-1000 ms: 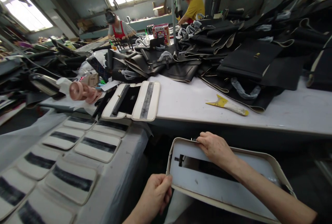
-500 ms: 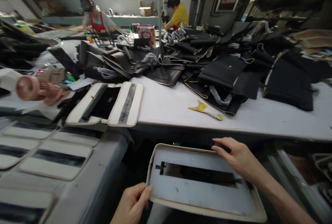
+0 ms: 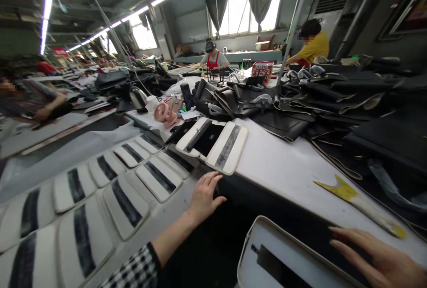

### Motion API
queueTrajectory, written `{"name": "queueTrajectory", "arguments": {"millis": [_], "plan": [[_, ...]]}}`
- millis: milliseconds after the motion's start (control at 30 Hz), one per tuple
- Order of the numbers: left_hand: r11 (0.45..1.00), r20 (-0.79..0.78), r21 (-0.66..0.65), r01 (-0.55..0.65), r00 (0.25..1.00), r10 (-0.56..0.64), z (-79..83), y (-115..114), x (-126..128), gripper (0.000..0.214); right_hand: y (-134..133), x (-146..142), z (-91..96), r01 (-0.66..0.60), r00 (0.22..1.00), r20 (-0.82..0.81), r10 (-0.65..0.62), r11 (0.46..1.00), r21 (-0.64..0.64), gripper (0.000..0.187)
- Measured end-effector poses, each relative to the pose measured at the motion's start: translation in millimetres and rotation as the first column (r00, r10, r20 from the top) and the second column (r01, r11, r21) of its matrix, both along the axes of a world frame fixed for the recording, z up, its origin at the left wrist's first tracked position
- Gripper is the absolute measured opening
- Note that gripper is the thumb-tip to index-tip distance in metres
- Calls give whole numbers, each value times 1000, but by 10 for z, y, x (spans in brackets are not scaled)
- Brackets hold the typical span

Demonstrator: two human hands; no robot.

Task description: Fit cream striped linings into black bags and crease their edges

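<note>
My left hand (image 3: 204,195) is open with its fingers stretched out. It hangs just below the near edge of a cream panel with a dark stripe (image 3: 229,146), part of an opened bag piece; whether the fingertips touch it I cannot tell. At the lower right, my right hand (image 3: 383,252) is open too, fingers extended and thumb apart, holding nothing that shows. Beside it lies a shallow cream-rimmed piece (image 3: 255,226) with a pale slotted plate (image 3: 263,239) inside. The frame's bottom edge cuts this piece off.
Several cream panels with dark stripes (image 3: 160,177) lie in rows on the left surface. A yellow-and-white scraper-like tool (image 3: 360,206) rests on the white table (image 3: 267,154). Black bag pieces (image 3: 333,88) pile up behind. A pink fan (image 3: 165,114) stands nearby. Other people work further off.
My left hand has let go of the rimmed piece and moved up towards the opened bag piece. My right hand is apart from the rim. The view has swung left.
</note>
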State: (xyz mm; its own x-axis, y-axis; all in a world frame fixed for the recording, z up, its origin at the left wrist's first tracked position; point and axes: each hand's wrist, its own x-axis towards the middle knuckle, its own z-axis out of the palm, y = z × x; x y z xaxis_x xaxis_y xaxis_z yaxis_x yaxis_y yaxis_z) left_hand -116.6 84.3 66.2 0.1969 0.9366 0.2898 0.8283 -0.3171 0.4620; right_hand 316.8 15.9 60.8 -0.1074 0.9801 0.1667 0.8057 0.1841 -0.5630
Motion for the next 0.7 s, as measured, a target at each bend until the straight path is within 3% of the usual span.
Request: {"name": "queueTrajectory", "arguments": {"millis": [100, 267, 433, 567, 700], "plan": [[998, -252, 3, 67, 966, -64, -4, 560, -120, 81, 386, -461, 260, -182, 982, 6, 186, 965, -190, 34], [979, -300, -82, 185, 932, -201, 181, 1173, -338, 60, 869, -1031, 413, -340, 932, 28, 363, 896, -285, 26], [947, -243, -160, 280, 918, -313, 461, 1395, -511, 53, 1173, -1424, 500, -431, 888, 64, 456, 872, -230, 22], [918, -183, -207, 339, 908, -376, 640, 1528, -568, 51, 1396, -1869, 625, -513, 849, 79, 523, 850, -117, 34], [878, -141, -261, 400, 884, -445, 714, 1631, -579, 50, 1637, -2272, 660, -453, 891, -6, 455, 885, -111, 36]]}}
